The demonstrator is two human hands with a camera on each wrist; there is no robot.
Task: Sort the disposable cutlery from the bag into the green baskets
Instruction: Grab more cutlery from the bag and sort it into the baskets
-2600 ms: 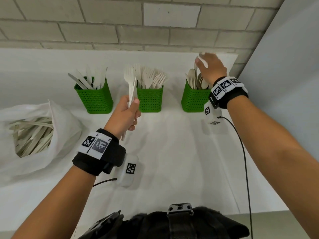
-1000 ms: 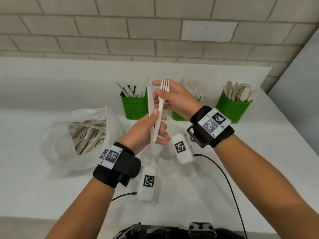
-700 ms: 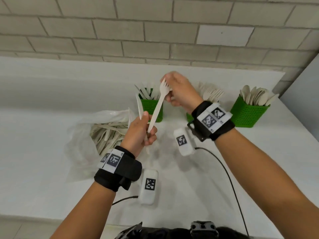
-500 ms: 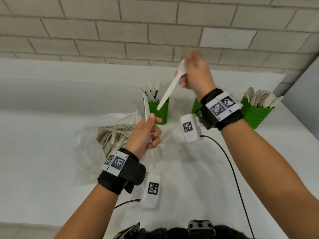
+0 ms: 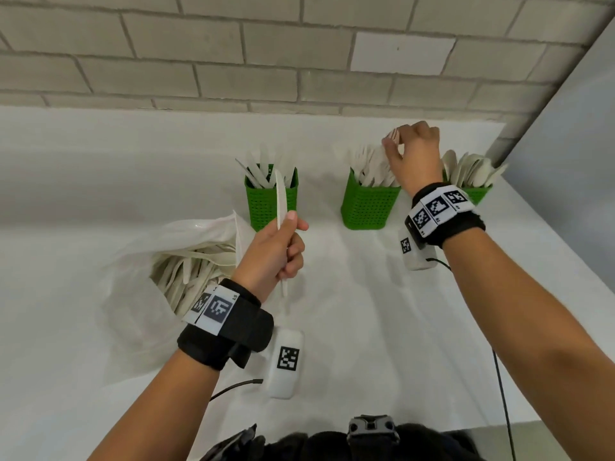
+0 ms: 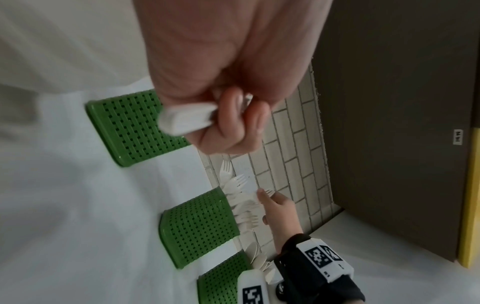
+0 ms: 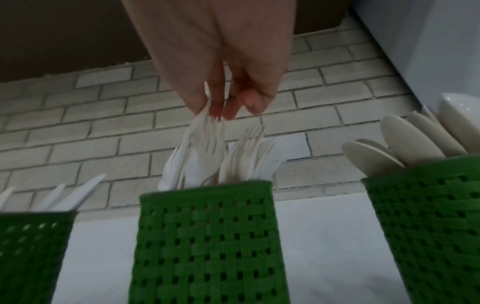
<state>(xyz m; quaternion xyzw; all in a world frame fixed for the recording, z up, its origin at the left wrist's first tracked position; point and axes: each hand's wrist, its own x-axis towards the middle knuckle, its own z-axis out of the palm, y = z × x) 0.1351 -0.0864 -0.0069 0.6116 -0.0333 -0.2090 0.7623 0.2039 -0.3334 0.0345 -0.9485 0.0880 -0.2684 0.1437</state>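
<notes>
Cutlery is being sorted: a fork is pinched by the right hand over the middle basket; it should be lowered handle-first. A knife is gripped by the left hand.

The head view is bright and even, and the white cloth-covered table is almost washed out, with only soft grey shadows under the arms. The grey brick wall bends at the edges from the wide lens. The left wrist view is darker; the left hand fills it, close and blurred. The right wrist view is dim and grainy, the right hand is in shadow, and the green woven plastic baskets look soft.
</notes>
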